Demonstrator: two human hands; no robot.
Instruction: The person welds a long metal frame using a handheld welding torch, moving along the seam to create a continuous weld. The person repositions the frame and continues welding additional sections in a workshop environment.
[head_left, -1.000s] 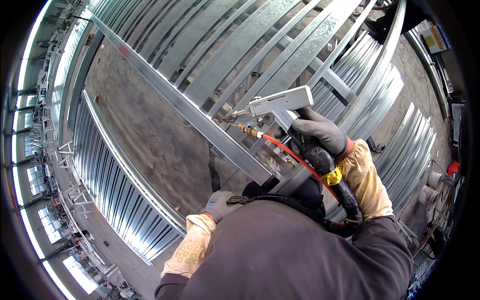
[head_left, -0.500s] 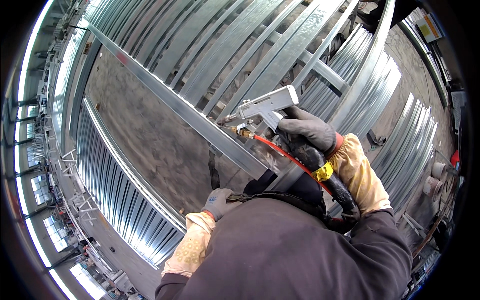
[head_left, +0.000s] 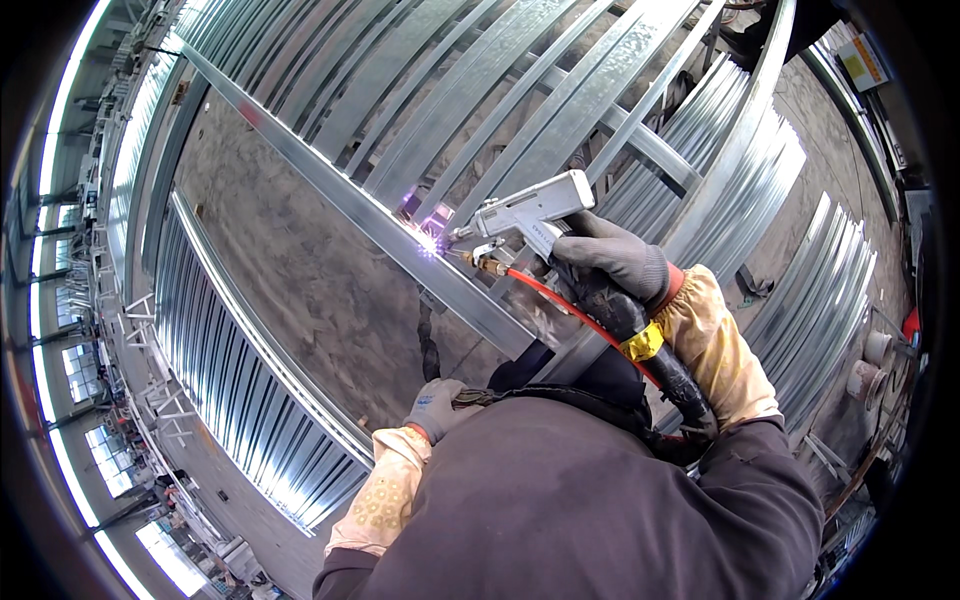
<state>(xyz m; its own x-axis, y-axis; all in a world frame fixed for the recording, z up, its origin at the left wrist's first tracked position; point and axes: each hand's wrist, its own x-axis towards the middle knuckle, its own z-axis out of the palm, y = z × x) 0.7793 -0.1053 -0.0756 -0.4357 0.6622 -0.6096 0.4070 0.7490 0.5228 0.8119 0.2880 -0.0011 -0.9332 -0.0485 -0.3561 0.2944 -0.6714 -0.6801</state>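
Observation:
My right hand [head_left: 618,258], in a grey glove, is closed round the handle of a silver handheld welding gun [head_left: 535,207]. Its nozzle points at the corner where a galvanized slat [head_left: 445,125] meets the long edge rail [head_left: 345,205] of a metal frame. Bright violet-white sparks [head_left: 430,241] burst at that joint. From the gun run a thin red hose [head_left: 558,300] and a thick black cable [head_left: 683,390] wrapped with yellow tape [head_left: 643,342]. My left hand [head_left: 437,407], gloved too, is closed near my waist by a dark band; what its fingers grip is mostly hidden.
Galvanized profiles lie stacked on the left [head_left: 250,400] and in piles on the right [head_left: 815,310]. A dark cable [head_left: 427,340] hangs below the rail. Concrete floor [head_left: 270,240] shows between frame and left stack. Buckets [head_left: 866,379] stand at the far right.
Sparks and a violet glow have appeared at the gun's nozzle, where there was no light before. Both hands stay nearly in place; the view has shifted slightly.

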